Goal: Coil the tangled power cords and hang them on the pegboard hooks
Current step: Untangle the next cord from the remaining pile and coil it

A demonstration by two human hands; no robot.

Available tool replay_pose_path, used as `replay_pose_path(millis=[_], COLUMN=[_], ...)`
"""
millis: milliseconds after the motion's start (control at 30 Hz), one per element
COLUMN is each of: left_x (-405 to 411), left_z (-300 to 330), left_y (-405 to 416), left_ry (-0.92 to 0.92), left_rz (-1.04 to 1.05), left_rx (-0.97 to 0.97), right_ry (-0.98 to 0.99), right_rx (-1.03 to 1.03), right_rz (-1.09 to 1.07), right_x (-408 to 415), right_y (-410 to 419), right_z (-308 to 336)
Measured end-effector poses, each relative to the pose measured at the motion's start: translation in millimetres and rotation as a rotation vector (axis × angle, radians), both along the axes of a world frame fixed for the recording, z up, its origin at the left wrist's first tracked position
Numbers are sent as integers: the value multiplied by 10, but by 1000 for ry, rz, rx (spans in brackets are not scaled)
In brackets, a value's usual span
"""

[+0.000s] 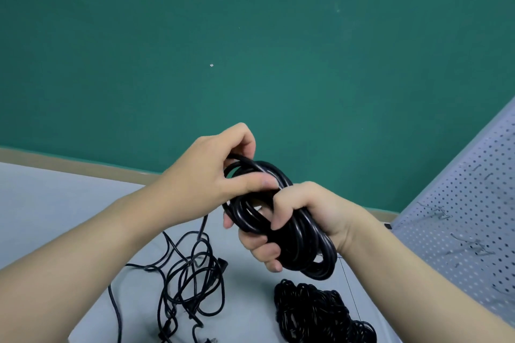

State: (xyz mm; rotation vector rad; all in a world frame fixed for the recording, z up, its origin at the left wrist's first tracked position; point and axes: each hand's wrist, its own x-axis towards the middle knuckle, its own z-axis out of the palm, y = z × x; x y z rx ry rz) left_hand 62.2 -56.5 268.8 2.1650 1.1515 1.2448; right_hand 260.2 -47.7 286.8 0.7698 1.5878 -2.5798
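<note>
Two hands clamped on thick black rubber cord coil [281, 217]: right hand [301, 220] gripping bundle, left hand [211, 175] pinching top loop; advisable: loops even, tail wrapped tight.

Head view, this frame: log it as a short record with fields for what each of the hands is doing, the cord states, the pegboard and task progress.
left hand: left hand pinches the top loops of the coiled cord
right hand: right hand grips the coil round its middle, held above the table
loose cords: tangled cords lie on the table; one strand runs up toward the hands
other pile: a bundle of thin black cord lies below the coil
pegboard: pegboard at right, hooks bare in the visible part
progress: one cord coiled, none hung
</note>
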Motion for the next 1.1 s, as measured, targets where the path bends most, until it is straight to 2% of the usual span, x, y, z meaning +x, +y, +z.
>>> replay_pose_path(millis=[100,200,267,333,400,467,600,700,800,900,967,1100], left_x=[74,149,175,199,211,209,171,203,249,308,323,306], left_z=[31,33,-35,-118,-161,-145,-74,-66,-73,-55,-55,-73], left_y=[-30,-7,39,63,60,50,-13,-50,-52,-60,-67,-72], left_ry=[-209,-344,-326,-215,-120,-126,-87,-79,-157,-236,-275,-280], left_rz=[-98,-60,-79,-52,17,83,65,29,-8,-51,-68,-96], left_rx=[-159,-303,-389,-411,-388,-372,-414,-437,-499,-641,-713,-787], right_ry=[140,345,483,554,477,356,372,368,242,120,115,191], right_rx=[-7,-61,-71,-39,91,225,234,211,257,412,511,533], right_rz=[-40,-89,-155,-272,-452,-651,-941,-918,-833,-735,-745,-814], right_x=[-3,25,74,143,199,217,270,315,191,-3,-81,-101], right_y=[-15,15,52,79,96,97,140,143,68,-21,-44,-33], right_z=[58,136,212,283,303,305,375,373,229,114,71,57])
